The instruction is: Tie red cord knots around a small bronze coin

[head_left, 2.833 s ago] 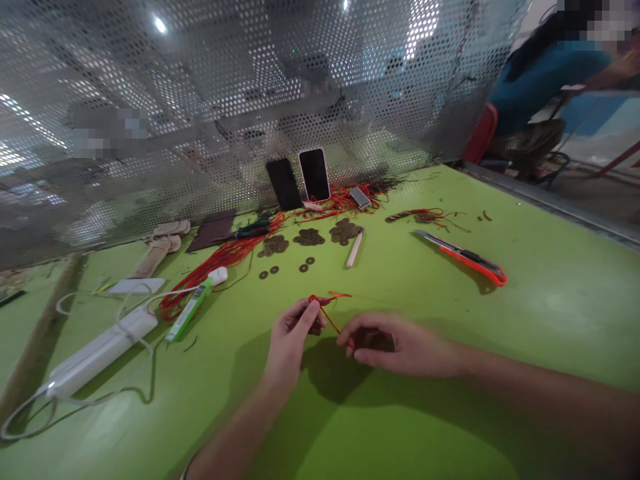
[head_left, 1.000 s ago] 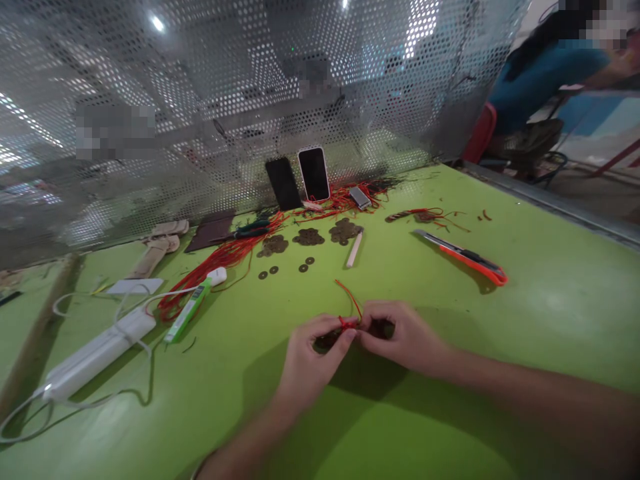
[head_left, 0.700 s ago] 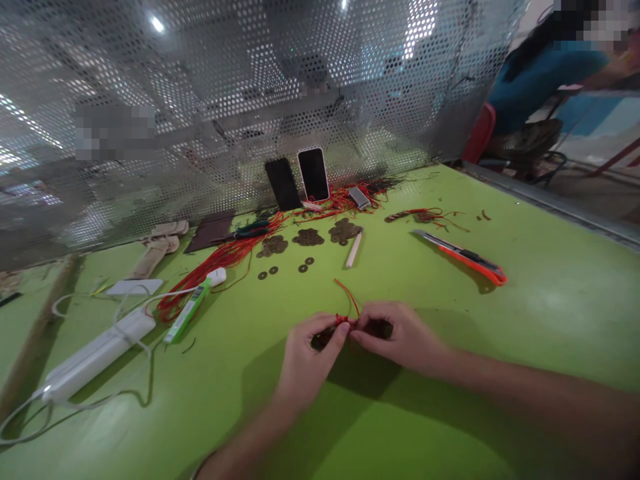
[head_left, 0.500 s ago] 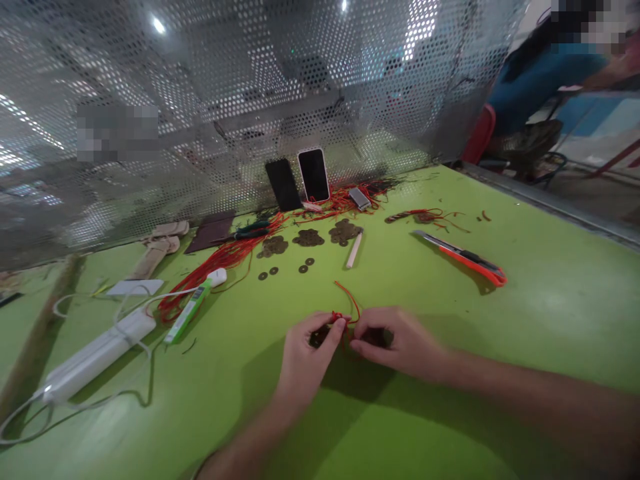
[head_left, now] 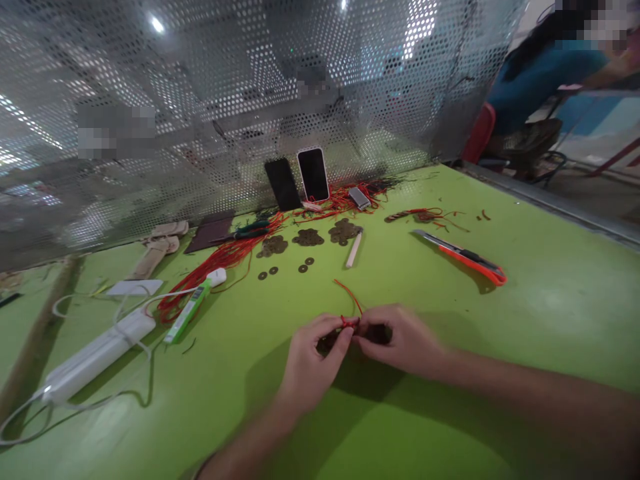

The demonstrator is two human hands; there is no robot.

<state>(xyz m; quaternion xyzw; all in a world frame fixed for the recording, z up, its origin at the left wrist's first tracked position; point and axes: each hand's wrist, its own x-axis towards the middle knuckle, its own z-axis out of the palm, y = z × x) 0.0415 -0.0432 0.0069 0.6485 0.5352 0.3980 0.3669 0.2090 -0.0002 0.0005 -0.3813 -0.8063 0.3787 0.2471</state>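
Observation:
A red cord (head_left: 350, 293) rises in a curve from between my two hands, its free end pointing up and left. My left hand (head_left: 320, 357) pinches a small red knotted part of that cord between thumb and forefinger. Close against it, my right hand (head_left: 395, 337) is closed too, thumb and forefinger pressed together on the cord near the knot. Fingers hide most of what lies between the hands. Beyond them sit loose coins with holes (head_left: 307, 265) and several coin piles (head_left: 309, 237). A small tool with a pale handle (head_left: 354, 250) lies beside the right-hand pile.
An orange utility knife (head_left: 467, 257) lies at the right. Red cord bundles (head_left: 215, 267), pliers (head_left: 250, 231), a green packet (head_left: 187, 312) and a white power strip (head_left: 103, 357) are at the left. Two phones (head_left: 314, 175) lean on the perforated metal screen (head_left: 200, 133). A person in blue (head_left: 545, 80) sits beyond.
My left hand has shifted slightly right, bringing the knotted part against my right fingertips. The cord's loop beside the knot has straightened into a gentler curve.

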